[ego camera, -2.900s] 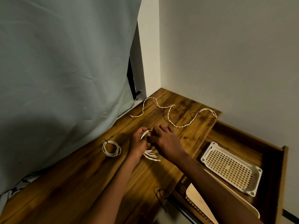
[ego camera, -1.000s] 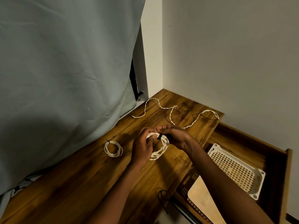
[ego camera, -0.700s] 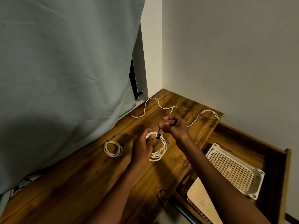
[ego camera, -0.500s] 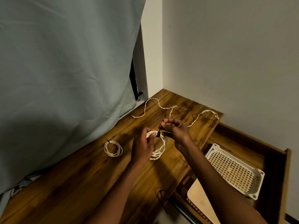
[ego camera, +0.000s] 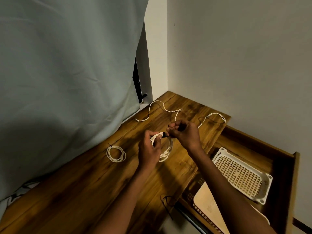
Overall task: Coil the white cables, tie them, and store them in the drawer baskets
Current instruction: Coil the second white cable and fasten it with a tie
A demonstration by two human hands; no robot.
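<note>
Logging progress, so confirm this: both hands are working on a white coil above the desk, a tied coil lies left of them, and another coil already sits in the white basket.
Wrong on the last point: the head view shows the white basket in the drawer holding no coil. Both hands, left and right, hold the white coil; the tied coil lies left.

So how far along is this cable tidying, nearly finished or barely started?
About a third through, I'd guess. Done: one small white coiled cable lies tied on the wooden desk. In hand: the left hand holds a second white coil while the right hand pinches a black tie on it. Left: the loose white cable at the back, and the white plastic basket holds nothing yet.
</note>
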